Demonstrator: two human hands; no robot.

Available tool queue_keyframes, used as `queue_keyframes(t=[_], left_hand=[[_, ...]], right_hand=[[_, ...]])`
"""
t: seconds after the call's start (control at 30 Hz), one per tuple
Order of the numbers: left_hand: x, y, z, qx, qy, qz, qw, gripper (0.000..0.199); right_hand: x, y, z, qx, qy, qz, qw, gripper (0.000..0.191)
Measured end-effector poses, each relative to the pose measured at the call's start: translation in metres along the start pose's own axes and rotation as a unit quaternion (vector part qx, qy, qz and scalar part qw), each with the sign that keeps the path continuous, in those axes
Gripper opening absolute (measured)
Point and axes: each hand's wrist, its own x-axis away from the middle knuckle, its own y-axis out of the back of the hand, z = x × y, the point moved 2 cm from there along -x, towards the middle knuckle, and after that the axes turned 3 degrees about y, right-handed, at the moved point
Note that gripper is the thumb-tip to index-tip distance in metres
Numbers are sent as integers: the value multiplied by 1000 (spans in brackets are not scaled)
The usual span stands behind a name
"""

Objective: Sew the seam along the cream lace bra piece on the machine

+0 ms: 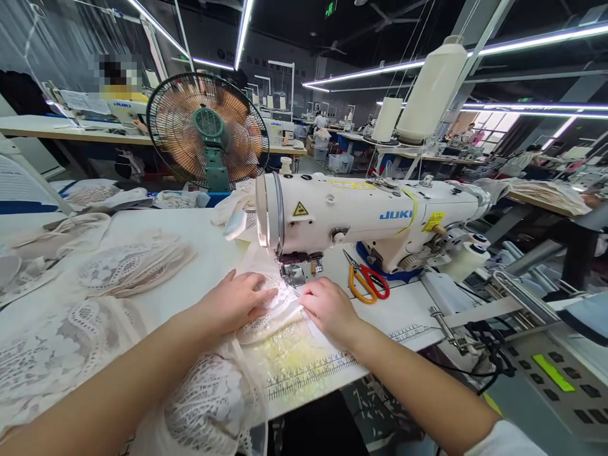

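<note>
Left hand point(235, 299) lies flat, fingers spread and pressing a white lace piece point(266, 313); nothing is gripped. Right hand point(327, 307) curls loosely, fingertips pinching the lace's edge at its 9 o'clock. The lace runs from 6 to 12 o'clock toward the presser foot point(294, 273) of the sewing machine point(361, 218), just beyond both hands; the right is slightly nearer. Scissors point(368, 282) lie at 2 o'clock.

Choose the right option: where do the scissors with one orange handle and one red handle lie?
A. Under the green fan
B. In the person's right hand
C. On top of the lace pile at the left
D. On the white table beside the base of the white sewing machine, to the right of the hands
D: the scissors with one orange handle and one red handle lie on the white table by the white sewing machine, untouched by the right hand.
</note>
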Motion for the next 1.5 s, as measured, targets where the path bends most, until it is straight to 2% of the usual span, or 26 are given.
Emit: queue_keyframes(t=[0.1,0.2,0.33,0.57,0.7,0.93,1.5], left_hand=[[10,3,-20,67,-42,-40,996,34],[18,1,-42,135,-64,-94,984,32],[21,-6,-53,111,-80,-141,980,27],[11,-18,-42,101,-122,-180,971,32],[7,-18,-37,93,-117,-162,975,31],[-2,-16,-24,64,-111,-139,982,31],[-26,-10,0,22,-91,-133,987,36]], right_hand=[[4,-3,7,9,42,-11,999,12],[10,-6,12,26,53,-10,998,12],[8,-9,13,44,54,-5,998,13],[4,-19,13,62,42,-21,997,15],[6,-21,16,62,39,-29,997,10],[8,-22,16,44,35,-18,998,18],[9,-17,16,9,24,-35,999,18]])
